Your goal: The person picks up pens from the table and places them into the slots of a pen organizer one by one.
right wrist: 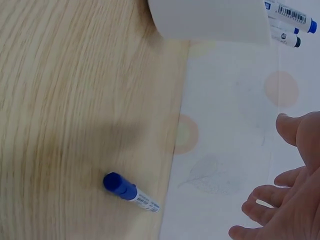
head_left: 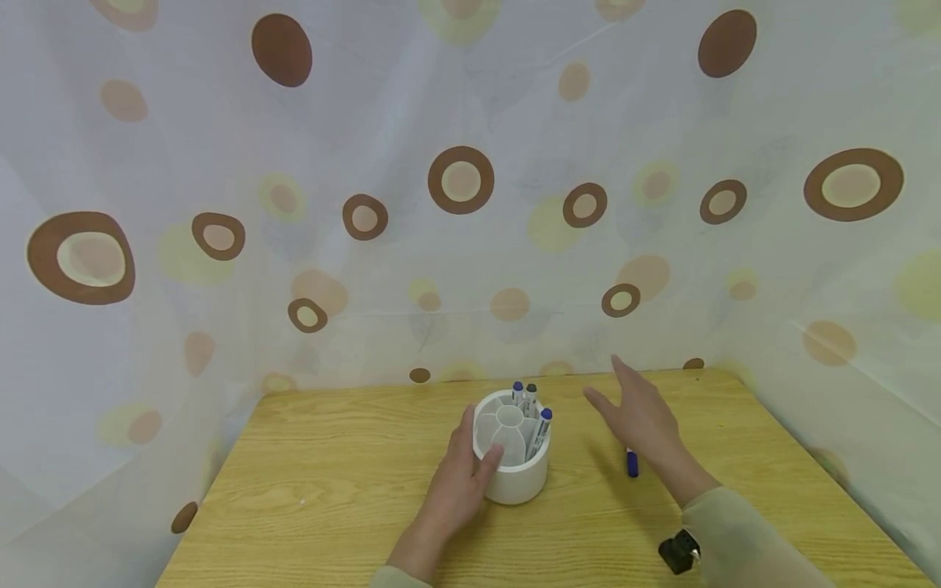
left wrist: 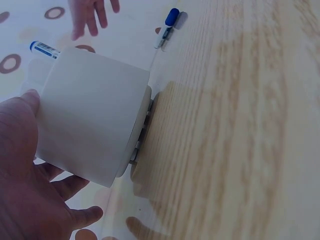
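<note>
A round white desk organizer (head_left: 517,487) with a divided top stands on the table. My left hand (head_left: 450,494) holds it from the left, thumb at the near rim and fingers along its side. Three markers lean in its right compartments: two blue-capped ones and a dark-capped marker (right wrist: 287,38). My right hand (head_left: 641,415) hovers to the right, fingers spread and holding nothing. Below it, a blue-capped marker (right wrist: 120,186) lies on the tabletop, partly covered by the hand in the head view. The left wrist view shows the organizer's plain wall (left wrist: 95,112) close up.
The wood-grain table (head_left: 331,490) meets a white curtain (head_left: 397,269) with brown and yellow dots at the back and sides. A small black device (head_left: 680,551) sits at my right wrist.
</note>
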Demonstrator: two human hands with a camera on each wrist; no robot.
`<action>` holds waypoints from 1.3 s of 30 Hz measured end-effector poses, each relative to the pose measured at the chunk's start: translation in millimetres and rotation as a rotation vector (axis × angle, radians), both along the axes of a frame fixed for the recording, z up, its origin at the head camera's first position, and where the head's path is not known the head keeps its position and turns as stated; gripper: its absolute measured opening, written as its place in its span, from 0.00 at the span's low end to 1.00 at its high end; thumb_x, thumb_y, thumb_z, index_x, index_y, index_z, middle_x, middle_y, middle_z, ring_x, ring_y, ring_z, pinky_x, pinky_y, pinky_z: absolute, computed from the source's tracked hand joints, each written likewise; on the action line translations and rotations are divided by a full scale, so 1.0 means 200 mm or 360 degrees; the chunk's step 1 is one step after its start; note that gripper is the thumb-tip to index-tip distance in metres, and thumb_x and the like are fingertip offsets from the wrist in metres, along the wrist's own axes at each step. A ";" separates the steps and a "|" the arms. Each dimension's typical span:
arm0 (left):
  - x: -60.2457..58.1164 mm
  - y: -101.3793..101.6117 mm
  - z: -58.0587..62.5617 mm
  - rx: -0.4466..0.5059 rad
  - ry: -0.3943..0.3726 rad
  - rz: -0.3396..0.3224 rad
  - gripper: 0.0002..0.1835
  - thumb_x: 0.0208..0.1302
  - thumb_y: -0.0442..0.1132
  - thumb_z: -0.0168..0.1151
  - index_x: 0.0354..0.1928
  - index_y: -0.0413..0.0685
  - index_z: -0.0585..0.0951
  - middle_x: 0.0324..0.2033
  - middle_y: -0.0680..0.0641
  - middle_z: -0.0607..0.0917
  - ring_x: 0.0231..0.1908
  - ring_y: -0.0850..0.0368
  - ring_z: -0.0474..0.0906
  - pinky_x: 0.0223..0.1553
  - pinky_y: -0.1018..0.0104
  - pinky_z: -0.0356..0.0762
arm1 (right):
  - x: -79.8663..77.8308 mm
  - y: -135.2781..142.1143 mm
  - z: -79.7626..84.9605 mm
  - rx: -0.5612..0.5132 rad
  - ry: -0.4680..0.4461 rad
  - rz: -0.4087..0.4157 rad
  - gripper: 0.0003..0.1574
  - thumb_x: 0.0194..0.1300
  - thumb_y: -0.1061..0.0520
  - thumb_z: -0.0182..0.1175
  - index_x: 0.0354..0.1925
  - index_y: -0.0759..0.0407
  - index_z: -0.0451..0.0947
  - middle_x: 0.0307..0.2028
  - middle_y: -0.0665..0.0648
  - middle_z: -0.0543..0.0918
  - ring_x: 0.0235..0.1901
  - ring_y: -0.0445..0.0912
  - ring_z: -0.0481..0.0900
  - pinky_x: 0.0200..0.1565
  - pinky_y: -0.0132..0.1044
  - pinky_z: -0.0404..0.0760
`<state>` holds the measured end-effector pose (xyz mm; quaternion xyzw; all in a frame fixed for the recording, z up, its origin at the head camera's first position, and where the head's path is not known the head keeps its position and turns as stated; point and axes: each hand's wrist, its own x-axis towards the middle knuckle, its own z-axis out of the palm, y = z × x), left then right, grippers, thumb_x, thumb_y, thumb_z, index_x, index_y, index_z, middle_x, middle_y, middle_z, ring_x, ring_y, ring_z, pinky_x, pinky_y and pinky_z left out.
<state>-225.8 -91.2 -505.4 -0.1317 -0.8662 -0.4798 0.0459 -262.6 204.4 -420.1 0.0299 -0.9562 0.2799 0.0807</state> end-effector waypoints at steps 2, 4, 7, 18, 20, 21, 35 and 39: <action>0.00 0.00 0.00 0.0002 0.0000 -0.0001 0.44 0.87 0.63 0.50 0.91 0.53 0.47 0.83 0.34 0.62 0.78 0.30 0.66 0.76 0.28 0.63 | 0.00 0.02 -0.01 0.0012 -0.0015 -0.0002 0.58 0.85 0.36 0.57 0.86 0.73 0.46 0.81 0.80 0.56 0.79 0.78 0.56 0.76 0.75 0.60; 0.00 0.00 0.00 0.0001 -0.0003 0.0000 0.45 0.87 0.64 0.50 0.91 0.53 0.47 0.83 0.34 0.62 0.79 0.31 0.65 0.76 0.29 0.63 | -0.01 0.03 -0.02 0.0027 -0.0032 -0.0004 0.58 0.85 0.36 0.57 0.86 0.74 0.46 0.81 0.81 0.56 0.78 0.78 0.56 0.75 0.75 0.61; 0.00 0.00 0.00 -0.0001 -0.0003 0.0001 0.45 0.87 0.64 0.49 0.91 0.51 0.46 0.83 0.34 0.61 0.79 0.31 0.65 0.77 0.29 0.63 | -0.02 0.07 -0.05 0.0050 -0.0056 -0.0011 0.59 0.85 0.34 0.56 0.86 0.74 0.45 0.81 0.81 0.56 0.78 0.79 0.56 0.74 0.76 0.62; -0.02 0.00 0.00 0.0011 -0.0043 0.0007 0.45 0.87 0.64 0.50 0.91 0.54 0.46 0.84 0.36 0.61 0.80 0.33 0.64 0.78 0.31 0.62 | -0.05 0.18 -0.13 0.0103 -0.0101 -0.0045 0.61 0.85 0.33 0.55 0.86 0.76 0.44 0.80 0.83 0.55 0.76 0.80 0.58 0.71 0.78 0.65; -0.02 0.00 0.00 0.0014 -0.0039 0.0007 0.45 0.87 0.64 0.50 0.91 0.54 0.46 0.84 0.36 0.61 0.80 0.33 0.64 0.78 0.31 0.62 | -0.04 0.18 -0.13 0.0112 -0.0109 -0.0044 0.60 0.86 0.34 0.55 0.85 0.77 0.44 0.80 0.83 0.56 0.76 0.81 0.58 0.71 0.78 0.65; -0.02 0.00 0.00 0.0014 -0.0037 0.0008 0.45 0.87 0.64 0.50 0.91 0.54 0.46 0.84 0.36 0.61 0.79 0.33 0.64 0.78 0.31 0.62 | -0.04 0.19 -0.13 0.0120 -0.0113 -0.0045 0.60 0.86 0.35 0.55 0.85 0.78 0.44 0.80 0.83 0.55 0.76 0.81 0.58 0.71 0.78 0.65; -0.02 0.00 0.00 0.0002 -0.0051 0.0013 0.45 0.87 0.64 0.50 0.91 0.54 0.46 0.84 0.37 0.61 0.80 0.33 0.64 0.78 0.31 0.62 | -0.05 0.24 -0.16 0.0203 -0.0152 -0.0093 0.56 0.86 0.39 0.56 0.82 0.81 0.48 0.78 0.85 0.57 0.74 0.82 0.60 0.70 0.78 0.67; -0.02 0.00 0.00 0.0005 -0.0058 0.0008 0.45 0.87 0.64 0.49 0.91 0.55 0.46 0.84 0.37 0.61 0.80 0.33 0.64 0.78 0.31 0.62 | -0.05 0.25 -0.16 0.0210 -0.0193 -0.0107 0.55 0.86 0.40 0.56 0.82 0.82 0.49 0.79 0.85 0.56 0.74 0.82 0.59 0.71 0.78 0.66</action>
